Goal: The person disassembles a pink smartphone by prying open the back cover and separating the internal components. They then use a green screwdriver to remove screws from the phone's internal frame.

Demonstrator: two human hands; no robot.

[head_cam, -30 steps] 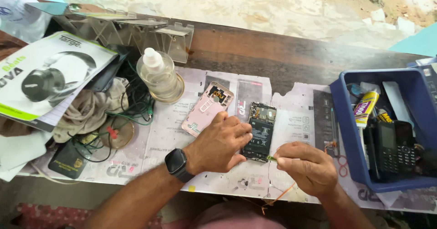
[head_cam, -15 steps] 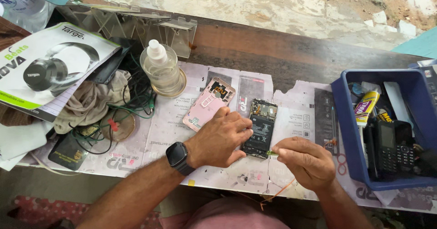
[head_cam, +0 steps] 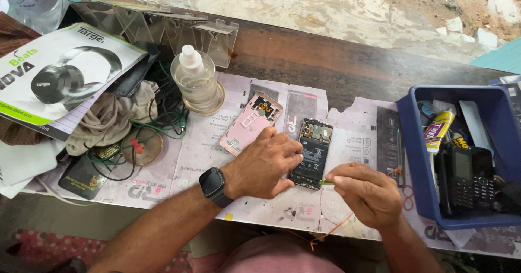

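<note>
Left hand (head_cam: 266, 167) pins the opened phone (head_cam: 312, 152); right hand (head_cam: 366, 192) pinches a green tool (head_cam: 325, 182) beside it.

Left hand (head_cam: 266, 164) palm-down, fingers flat and spread, wrist straight. Right hand (head_cam: 366, 194) curled, thumb and forefinger pinched, forearm angled inward.

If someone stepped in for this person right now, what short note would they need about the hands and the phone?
Left hand: rests flat on the opened phone, steadying its left edge.
Right hand: pinches a thin green-tipped tool, tip at the phone's lower right corner.
Things: the phone lies face down on the paper-covered bench, insides exposed; its pink back cover lies apart, just to the left. A blue tray of tools and a keypad phone stands at the right.
Done: back cover is off.
Left: the phone is still open, cover not refitted.
</note>
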